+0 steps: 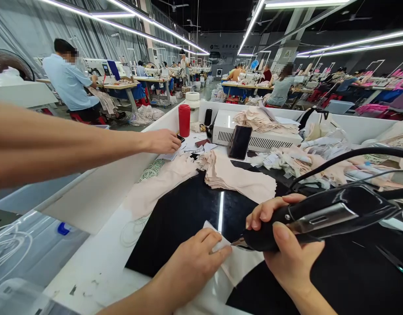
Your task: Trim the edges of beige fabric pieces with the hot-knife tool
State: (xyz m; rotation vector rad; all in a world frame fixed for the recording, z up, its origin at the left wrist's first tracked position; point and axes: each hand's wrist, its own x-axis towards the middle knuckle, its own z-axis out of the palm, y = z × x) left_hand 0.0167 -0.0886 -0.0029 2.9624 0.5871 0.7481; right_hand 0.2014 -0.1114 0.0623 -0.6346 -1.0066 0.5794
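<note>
My left hand (191, 258) lies low in the middle, fingers pressed together flat on a small pale fabric piece (236, 262) that rests on the black mat (178, 218). My right hand (286, 249) is wrapped round a black corded hand tool (322, 214) with a metal plate on its side. The tool's tip (236, 242) touches the fabric right beside my left fingertips. Its cable (345, 157) arcs up and away to the right.
Another person's bare arm (73, 146) reaches in from the left, its hand (162, 141) near a red cup (184, 120). A stack of beige fabric pieces (237, 175), a phone (240, 142) leaning on a white box (260, 135), and scraps crowd the far table. Workers sit at sewing stations behind.
</note>
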